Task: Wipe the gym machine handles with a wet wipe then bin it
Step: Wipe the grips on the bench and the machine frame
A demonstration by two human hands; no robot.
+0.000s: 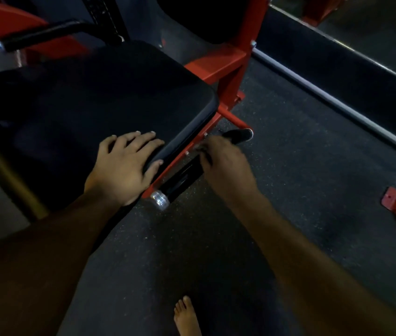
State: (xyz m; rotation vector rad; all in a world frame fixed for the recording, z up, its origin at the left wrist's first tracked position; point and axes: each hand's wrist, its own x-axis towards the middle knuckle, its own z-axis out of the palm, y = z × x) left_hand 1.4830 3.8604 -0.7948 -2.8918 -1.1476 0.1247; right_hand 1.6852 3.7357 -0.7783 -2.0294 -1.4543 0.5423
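On the seat pad's (pixel 90 98) near corner the left hand (pixel 125 166) lies flat, fingers spread — the right hand (pixel 223 163), blurred, reaches the black handle (pixel 238 135) beside it; its grip cannot be told.

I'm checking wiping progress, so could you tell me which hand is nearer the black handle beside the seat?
Right. The right hand is over the black handle, apparently touching it, though blur hides the grip. The left hand rests flat on the seat pad, just beside it.
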